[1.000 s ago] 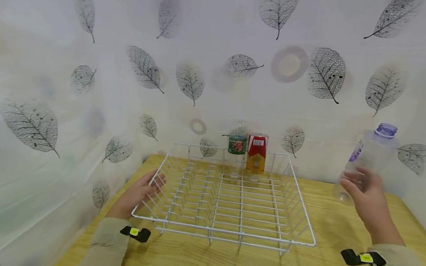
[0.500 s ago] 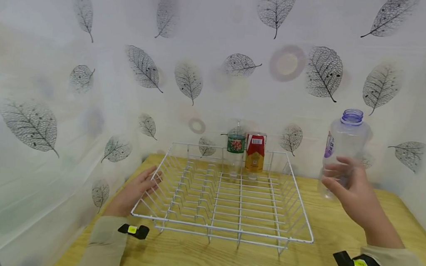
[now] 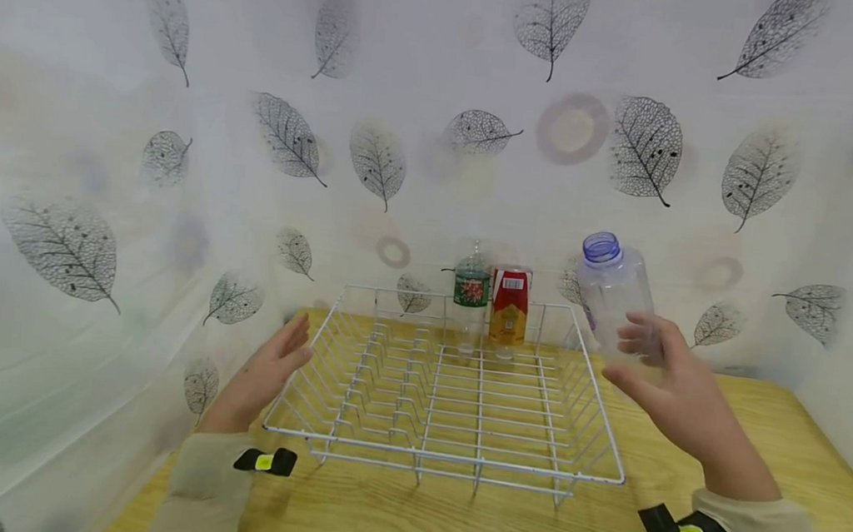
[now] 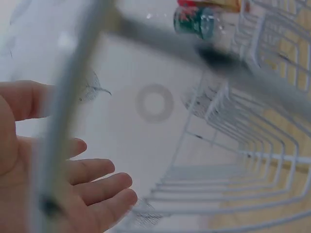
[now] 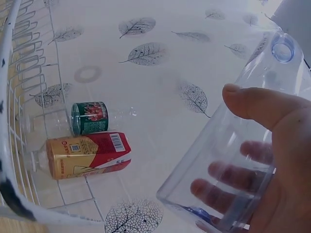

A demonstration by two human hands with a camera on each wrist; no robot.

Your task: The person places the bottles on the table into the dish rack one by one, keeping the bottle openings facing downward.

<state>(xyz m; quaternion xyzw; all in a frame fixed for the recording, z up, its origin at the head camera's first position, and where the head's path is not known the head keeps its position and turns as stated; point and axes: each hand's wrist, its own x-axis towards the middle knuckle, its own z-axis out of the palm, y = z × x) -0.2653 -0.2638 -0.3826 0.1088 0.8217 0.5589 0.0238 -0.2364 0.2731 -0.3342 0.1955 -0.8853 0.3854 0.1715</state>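
Observation:
My right hand [image 3: 675, 394] grips a large clear plastic bottle [image 3: 620, 294] with an uncapped purple neck, tilted left above the right side of a white wire dish rack [image 3: 456, 458]. In the right wrist view the thumb lies across the bottle's near side, and the fingers show through from behind. Outside the rack's left side, my left hand [image 3: 261, 382] is held with fingers extended, holding nothing. At the rack's back stand a clear bottle with a green label [image 3: 472, 289] and a red-and-yellow bottle [image 3: 509, 310], the latter neck down.
The rack stands on a wood-grain table [image 3: 406, 523], with a row of wire dividers [image 3: 405, 394] in its left half. A pale leaf-printed sheet [image 3: 427, 66] hangs behind and at both sides.
My right hand has carried the clear bottle leftward to the rack's right side, its neck now leaning left. My left hand has drawn back slightly from the rack's left wires.

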